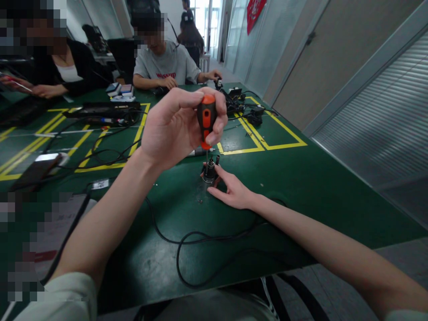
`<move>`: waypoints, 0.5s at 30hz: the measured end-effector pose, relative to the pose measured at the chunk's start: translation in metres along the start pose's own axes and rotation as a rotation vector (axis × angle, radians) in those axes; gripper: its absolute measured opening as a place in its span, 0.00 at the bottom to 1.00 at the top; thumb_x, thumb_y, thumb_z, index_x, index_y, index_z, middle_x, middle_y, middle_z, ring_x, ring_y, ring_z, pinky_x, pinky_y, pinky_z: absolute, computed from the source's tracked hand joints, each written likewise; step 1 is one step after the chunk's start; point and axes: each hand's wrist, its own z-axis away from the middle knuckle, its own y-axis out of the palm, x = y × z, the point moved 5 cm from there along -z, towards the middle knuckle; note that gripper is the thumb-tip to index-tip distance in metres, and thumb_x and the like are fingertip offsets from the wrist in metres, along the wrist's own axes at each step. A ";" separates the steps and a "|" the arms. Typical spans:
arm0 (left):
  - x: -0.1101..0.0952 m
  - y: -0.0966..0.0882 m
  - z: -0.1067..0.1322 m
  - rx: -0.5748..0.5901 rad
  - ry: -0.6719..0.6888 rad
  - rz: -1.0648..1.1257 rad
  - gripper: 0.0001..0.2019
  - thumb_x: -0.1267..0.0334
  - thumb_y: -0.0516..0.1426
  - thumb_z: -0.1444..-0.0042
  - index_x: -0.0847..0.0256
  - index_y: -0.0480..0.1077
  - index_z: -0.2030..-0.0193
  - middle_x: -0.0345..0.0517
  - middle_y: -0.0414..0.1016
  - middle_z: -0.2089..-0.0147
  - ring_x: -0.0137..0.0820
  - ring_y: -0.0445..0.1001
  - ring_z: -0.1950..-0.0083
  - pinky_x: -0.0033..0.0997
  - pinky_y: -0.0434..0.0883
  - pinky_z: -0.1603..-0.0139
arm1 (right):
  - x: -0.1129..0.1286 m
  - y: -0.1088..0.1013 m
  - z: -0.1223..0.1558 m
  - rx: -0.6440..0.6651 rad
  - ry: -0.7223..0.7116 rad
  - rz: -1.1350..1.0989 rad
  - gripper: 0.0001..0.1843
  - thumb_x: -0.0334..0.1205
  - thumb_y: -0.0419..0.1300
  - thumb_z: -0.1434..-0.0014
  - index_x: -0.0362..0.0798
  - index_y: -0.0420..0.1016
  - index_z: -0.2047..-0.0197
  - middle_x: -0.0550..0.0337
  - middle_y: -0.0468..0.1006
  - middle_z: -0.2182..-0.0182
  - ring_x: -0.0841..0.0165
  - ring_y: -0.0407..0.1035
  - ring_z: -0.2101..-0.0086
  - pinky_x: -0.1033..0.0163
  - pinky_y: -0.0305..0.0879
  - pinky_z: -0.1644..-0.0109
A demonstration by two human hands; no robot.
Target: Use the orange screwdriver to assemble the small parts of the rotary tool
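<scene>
My left hand (177, 127) is closed round the orange and black handle of a screwdriver (206, 120), held upright over the green table (294, 178). The thin shaft points down into a small dark cylindrical part (209, 171) standing on the table. My right hand (230, 189) rests on the table beside that part, and its fingers pinch the part's base to steady it. A small dark peg (217, 159) stands just behind the part.
A black cable (187, 240) loops across the table near me. A phone (40, 167) lies at left, with more cables and black devices (107, 109) beyond it. Yellow tape lines (267, 145) mark the table. Two people sit at the far side; the table edge runs along the right.
</scene>
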 end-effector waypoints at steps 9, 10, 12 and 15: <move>-0.001 0.002 -0.001 0.044 0.030 -0.056 0.18 0.57 0.48 0.32 0.63 0.71 0.69 0.43 0.66 0.75 0.26 0.69 0.76 0.25 0.69 0.72 | 0.000 0.001 0.000 0.001 0.014 -0.004 0.36 0.48 0.59 0.29 0.48 0.51 0.24 0.43 0.78 0.44 0.58 0.77 0.57 0.50 0.79 0.52; -0.001 0.002 -0.001 0.042 0.029 -0.067 0.18 0.56 0.49 0.32 0.63 0.71 0.69 0.42 0.66 0.75 0.25 0.69 0.76 0.25 0.69 0.72 | 0.000 0.000 0.000 0.004 0.015 -0.009 0.35 0.48 0.58 0.28 0.49 0.52 0.24 0.43 0.78 0.44 0.57 0.77 0.56 0.50 0.78 0.51; -0.001 0.002 -0.002 0.048 0.031 -0.089 0.17 0.56 0.50 0.33 0.62 0.71 0.68 0.41 0.66 0.75 0.25 0.69 0.76 0.25 0.69 0.72 | 0.000 0.000 -0.001 0.008 0.016 -0.016 0.34 0.47 0.56 0.27 0.49 0.53 0.24 0.44 0.78 0.44 0.55 0.77 0.52 0.49 0.78 0.50; 0.000 0.001 -0.003 0.065 0.045 -0.108 0.14 0.58 0.50 0.34 0.62 0.71 0.66 0.41 0.67 0.74 0.24 0.67 0.76 0.25 0.69 0.72 | 0.000 -0.001 -0.001 0.008 0.020 -0.011 0.31 0.47 0.53 0.25 0.48 0.54 0.25 0.43 0.79 0.44 0.54 0.77 0.49 0.48 0.76 0.48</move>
